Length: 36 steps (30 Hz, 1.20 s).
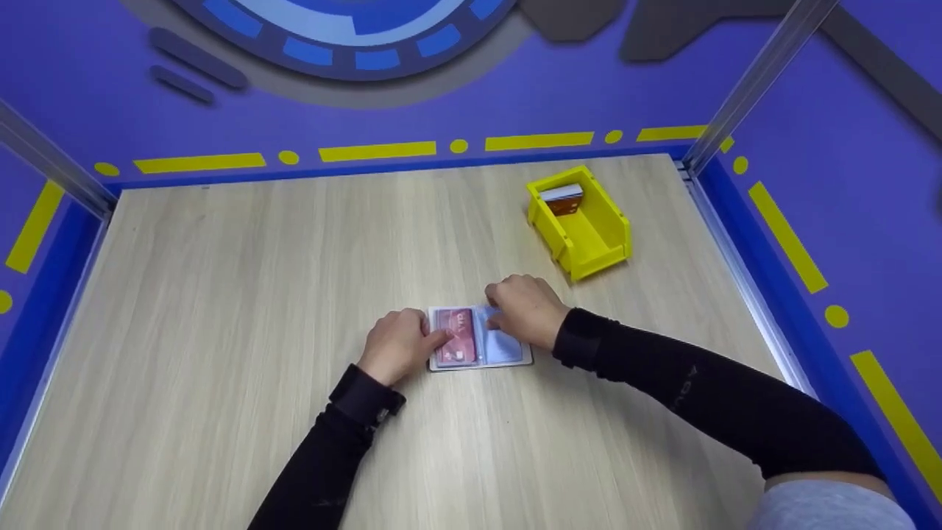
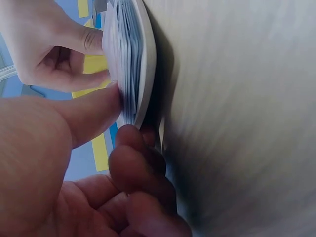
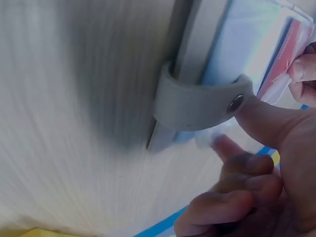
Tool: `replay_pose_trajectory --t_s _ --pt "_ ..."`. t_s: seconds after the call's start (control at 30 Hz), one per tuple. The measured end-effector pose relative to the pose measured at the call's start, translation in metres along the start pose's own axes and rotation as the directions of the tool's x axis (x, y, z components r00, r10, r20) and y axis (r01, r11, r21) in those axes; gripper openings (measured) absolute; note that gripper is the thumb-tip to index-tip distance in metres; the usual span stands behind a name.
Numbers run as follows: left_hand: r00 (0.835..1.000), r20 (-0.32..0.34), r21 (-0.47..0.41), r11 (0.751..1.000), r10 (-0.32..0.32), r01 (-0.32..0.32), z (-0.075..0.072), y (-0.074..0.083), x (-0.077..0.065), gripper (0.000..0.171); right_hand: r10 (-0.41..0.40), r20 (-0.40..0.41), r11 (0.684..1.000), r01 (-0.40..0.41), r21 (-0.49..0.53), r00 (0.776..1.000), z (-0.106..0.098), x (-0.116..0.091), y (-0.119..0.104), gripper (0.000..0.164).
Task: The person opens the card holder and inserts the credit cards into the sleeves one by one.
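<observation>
A card holder [image 1: 506,352] lies spread open on the wooden table, its clear sleeves facing up. A red card [image 1: 462,344] shows in the left-hand sleeve; the right-hand sleeve looks pale blue. My left hand [image 1: 397,342] pinches the holder's left edge, thumb over the stacked sleeves [image 2: 129,64] and curled fingers by the cover. At the right-hand page, my right hand [image 1: 528,311] has thumb and index finger on the sleeves. Its thumb sits beside the grey strap [image 3: 192,104] with a metal snap [image 3: 235,103], and the index fingertip is at the clear sleeve's edge.
Behind my right hand stands a yellow bin [image 1: 602,263] with a few cards [image 1: 564,200] leaning at its far end. Blue-purple panels [image 1: 397,125] with yellow marks wall the table [image 1: 257,294] at the back and both sides.
</observation>
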State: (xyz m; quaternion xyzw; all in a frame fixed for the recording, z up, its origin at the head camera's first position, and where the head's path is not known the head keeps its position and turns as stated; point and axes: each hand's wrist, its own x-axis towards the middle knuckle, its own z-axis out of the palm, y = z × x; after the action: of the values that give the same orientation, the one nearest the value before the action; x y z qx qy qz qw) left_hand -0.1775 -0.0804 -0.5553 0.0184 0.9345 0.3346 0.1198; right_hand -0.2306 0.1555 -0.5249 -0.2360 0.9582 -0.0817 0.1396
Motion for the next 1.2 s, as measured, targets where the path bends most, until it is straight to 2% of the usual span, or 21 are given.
replay_pose_trajectory --t_s 0.07,0.13,0.27,0.33,0.5,0.67,0.77,0.93,1.1,1.2 --pt "1.000 0.002 0.004 1.000 -0.005 0.005 -0.001 0.000 0.000 0.047 0.020 0.019 0.999 -0.021 0.033 1.000 -0.002 0.002 0.003 0.021" --pt "1.000 0.007 0.003 1.000 -0.010 0.009 -0.001 0.001 0.000 0.046 0.044 0.080 0.997 -0.049 0.064 0.996 -0.005 0.004 0.007 0.020" --pt "1.000 0.016 0.006 1.000 -0.014 0.014 -0.002 0.000 0.000 0.046 0.051 0.221 0.984 -0.086 0.154 0.974 -0.012 0.007 0.012 0.037" --pt "1.000 0.010 0.009 1.000 -0.010 0.010 -0.002 -0.001 0.000 0.045 0.035 0.252 0.968 -0.096 0.234 0.967 -0.017 0.010 0.011 0.042" --pt "1.000 -0.011 0.008 1.000 0.002 -0.002 -0.003 -0.002 0.000 0.047 -0.013 0.221 0.910 -0.080 0.406 0.975 -0.025 0.017 0.001 0.046" --pt "1.000 0.003 0.008 1.000 0.013 -0.013 -0.002 -0.002 0.000 0.049 -0.047 0.224 0.887 -0.063 0.457 0.973 -0.017 0.026 -0.010 0.047" --pt "1.000 0.004 0.010 1.000 0.019 -0.019 -0.001 0.000 0.000 0.049 -0.056 0.229 0.885 -0.058 0.461 0.972 -0.010 0.032 -0.015 0.047" --pt "1.000 -0.006 0.013 1.000 0.022 -0.021 -0.002 0.003 0.001 0.048 -0.100 0.219 0.905 -0.003 0.426 0.971 -0.003 0.037 -0.020 0.041" --pt "0.999 -0.005 0.048 0.998 0.052 -0.051 -0.004 0.003 0.001 0.041 -0.138 0.147 0.907 0.065 0.415 0.979 0.004 0.034 -0.021 0.047" --pt "0.999 -0.010 0.055 0.997 0.046 -0.045 -0.005 0.001 0.000 0.042 -0.162 0.112 0.912 0.106 0.396 0.980 0.007 0.030 -0.023 0.054"
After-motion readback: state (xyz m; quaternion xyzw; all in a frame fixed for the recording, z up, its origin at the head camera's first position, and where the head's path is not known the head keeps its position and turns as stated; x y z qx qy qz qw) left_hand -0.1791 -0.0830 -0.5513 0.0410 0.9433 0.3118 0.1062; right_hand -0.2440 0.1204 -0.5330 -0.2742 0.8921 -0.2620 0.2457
